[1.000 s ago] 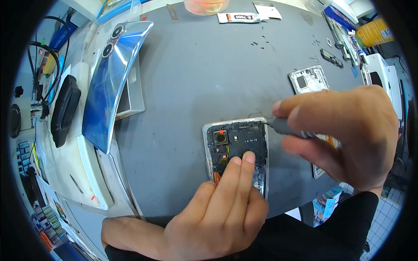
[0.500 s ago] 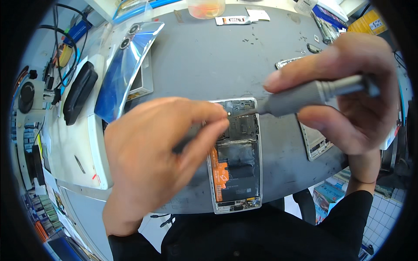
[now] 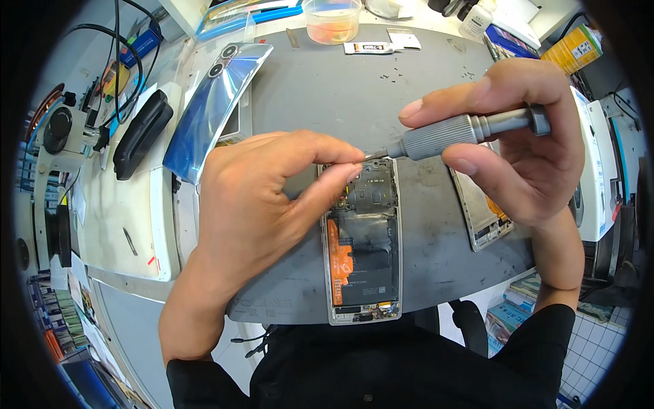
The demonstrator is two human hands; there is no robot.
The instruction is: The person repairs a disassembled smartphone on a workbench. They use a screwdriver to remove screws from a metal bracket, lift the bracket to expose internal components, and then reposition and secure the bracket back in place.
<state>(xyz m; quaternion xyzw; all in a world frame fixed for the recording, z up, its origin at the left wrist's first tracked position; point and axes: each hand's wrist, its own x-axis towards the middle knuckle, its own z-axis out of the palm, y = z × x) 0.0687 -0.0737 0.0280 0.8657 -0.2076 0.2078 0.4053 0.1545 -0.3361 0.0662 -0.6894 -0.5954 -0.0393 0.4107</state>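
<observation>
My right hand [image 3: 518, 129] holds a grey knurled screwdriver [image 3: 436, 136] sideways, its thin bit pointing left. My left hand [image 3: 272, 191] is closed in a pinch at the bit's tip; any tiny part between those fingertips is too small to make out. Beneath both lies an opened phone [image 3: 366, 266] with dark inner plates, an orange flex cable [image 3: 340, 266] and a silver frame, its upper left partly hidden by my fingers. A second disassembled phone [image 3: 477, 204] lies at the right, partly behind my right hand.
A blue phone back [image 3: 197, 123] leans on a clear box at the left, beside a black case [image 3: 142, 136] and white board [image 3: 122, 252]. A plastic tub [image 3: 332, 17], glue tube [image 3: 368, 48], small loose bits and a yellow container [image 3: 572, 51] are at the back.
My left hand has lifted off the phone's upper part and moved up-left to the screwdriver's tip. The screwdriver is higher in view and more nearly sideways. The whole view has shifted.
</observation>
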